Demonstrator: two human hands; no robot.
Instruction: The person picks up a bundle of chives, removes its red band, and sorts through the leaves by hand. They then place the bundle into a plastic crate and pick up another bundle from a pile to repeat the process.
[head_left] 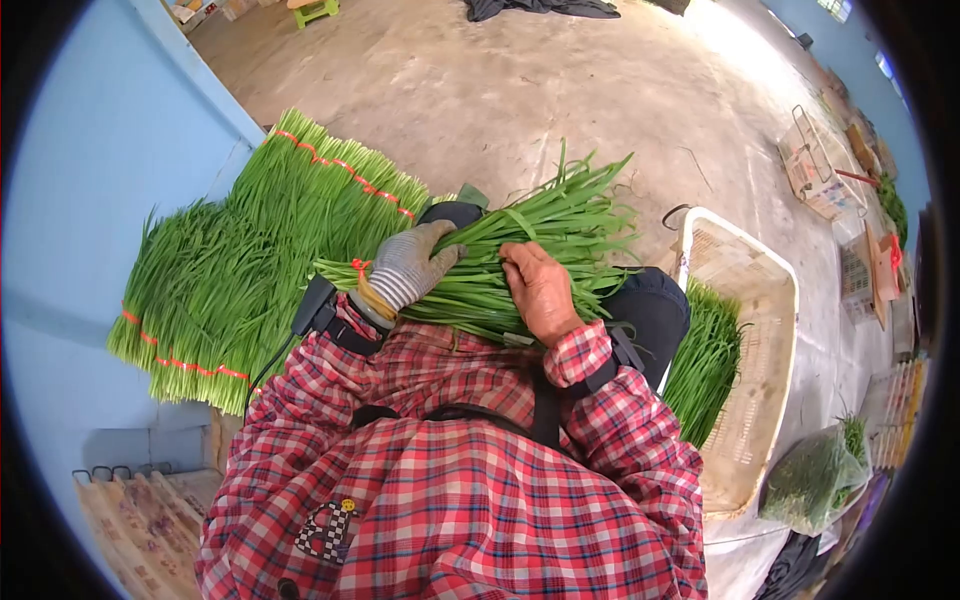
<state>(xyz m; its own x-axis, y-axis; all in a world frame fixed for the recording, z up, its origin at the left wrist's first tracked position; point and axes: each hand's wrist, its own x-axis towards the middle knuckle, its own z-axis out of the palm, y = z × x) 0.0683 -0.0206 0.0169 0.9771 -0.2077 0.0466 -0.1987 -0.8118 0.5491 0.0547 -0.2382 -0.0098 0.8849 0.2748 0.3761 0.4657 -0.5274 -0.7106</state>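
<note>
A bunch of long green leaves (490, 240) lies across my lap, its pale stem ends to the left with a red tie (361, 266) around them. My left hand (412, 265), in a grey striped glove, is closed round the bunch near the tied end. My bare right hand (540, 292) rests on the leafy part further right, its fingers bent and pinching at the leaves; the fingertips are partly hidden. To the left stands a large pile of similar bunches (250, 240) with red ties.
On my right is a white plastic basket (765, 370) holding loose green leaves (705, 360). A clear bag of greens (815, 475) sits beyond it. Crates (815, 170) line the right wall. A blue wall (90, 200) rises at left, and a dark cloth (540, 8) lies on the floor ahead.
</note>
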